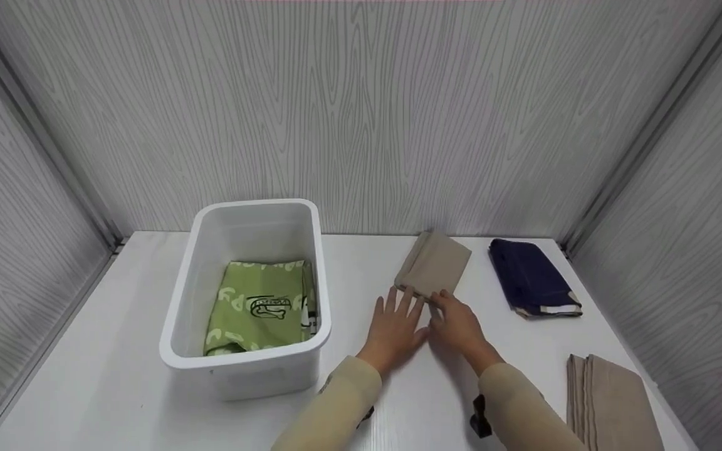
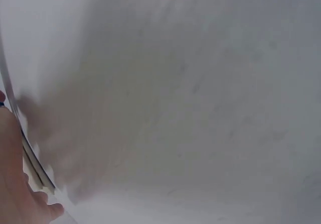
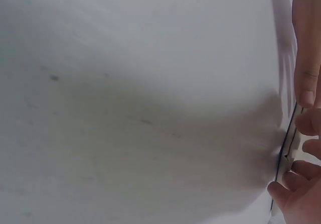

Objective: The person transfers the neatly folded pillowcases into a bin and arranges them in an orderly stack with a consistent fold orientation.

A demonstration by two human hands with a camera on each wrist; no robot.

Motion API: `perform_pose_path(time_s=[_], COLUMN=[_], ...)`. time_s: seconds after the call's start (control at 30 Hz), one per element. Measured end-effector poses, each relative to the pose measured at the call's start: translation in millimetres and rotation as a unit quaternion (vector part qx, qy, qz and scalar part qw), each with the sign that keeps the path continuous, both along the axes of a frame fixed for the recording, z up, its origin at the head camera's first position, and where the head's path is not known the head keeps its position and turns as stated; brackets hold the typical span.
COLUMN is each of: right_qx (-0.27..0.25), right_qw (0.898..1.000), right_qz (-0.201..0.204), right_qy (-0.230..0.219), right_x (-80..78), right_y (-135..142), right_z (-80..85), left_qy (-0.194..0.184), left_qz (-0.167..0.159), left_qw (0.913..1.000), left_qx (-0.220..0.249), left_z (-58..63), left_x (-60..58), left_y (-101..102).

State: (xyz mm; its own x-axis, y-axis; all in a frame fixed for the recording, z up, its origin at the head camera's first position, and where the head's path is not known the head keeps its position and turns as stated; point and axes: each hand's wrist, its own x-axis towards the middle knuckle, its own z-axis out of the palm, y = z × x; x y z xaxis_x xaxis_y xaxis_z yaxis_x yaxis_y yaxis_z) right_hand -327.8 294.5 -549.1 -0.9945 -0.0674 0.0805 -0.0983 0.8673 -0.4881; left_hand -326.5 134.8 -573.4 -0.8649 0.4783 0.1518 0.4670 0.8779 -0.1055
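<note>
A folded beige cloth lies near the back wall in the head view. My left hand reaches toward its near edge, fingers spread and fairly straight, with the fingertips right at the fold. Beside it, my right hand touches the near right corner, its fingers slightly bent. The two thumbs come close together just in front of the cloth. In the left wrist view, part of the left hand shows at the lower left. Fingers and a thin edge of the cloth appear at the right side of the right wrist view.
A white plastic bin stands left of the hands, with a folded green printed cloth inside. To the right lie a folded navy cloth and, nearer, another folded beige cloth. Panels enclose the white table at the back and sides.
</note>
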Motion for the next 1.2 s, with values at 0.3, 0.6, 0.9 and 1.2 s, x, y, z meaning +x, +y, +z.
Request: perform_pose_path(time_s=[0.3, 0.6, 0.9, 1.2], right_qx=[0.046, 0.074, 0.082, 0.063], right_qw=[0.998, 0.996, 0.995, 0.996], right_qz=[0.014, 0.044, 0.063, 0.062], right_qy=[-0.028, -0.024, -0.011, -0.026], right_x=[-0.7, 3.4, 9.9, 19.8], right_y=[-3.7, -6.0, -2.2, -1.2], right_z=[0.0, 4.0, 1.9, 2.2], left_qy=[-0.006, -0.022, -0.036, 0.019], left_qz=[0.009, 0.012, -0.001, -0.037], left_qw=[0.9997, 0.9997, 0.999, 0.9988], left_qx=[-0.022, -0.005, 0.027, 0.025], left_z=[9.9, 11.8, 9.5, 5.3], left_x=[-2.4, -2.9, 4.3, 5.1], left_y=[-3.8, -9.1, -15.4, -16.3])
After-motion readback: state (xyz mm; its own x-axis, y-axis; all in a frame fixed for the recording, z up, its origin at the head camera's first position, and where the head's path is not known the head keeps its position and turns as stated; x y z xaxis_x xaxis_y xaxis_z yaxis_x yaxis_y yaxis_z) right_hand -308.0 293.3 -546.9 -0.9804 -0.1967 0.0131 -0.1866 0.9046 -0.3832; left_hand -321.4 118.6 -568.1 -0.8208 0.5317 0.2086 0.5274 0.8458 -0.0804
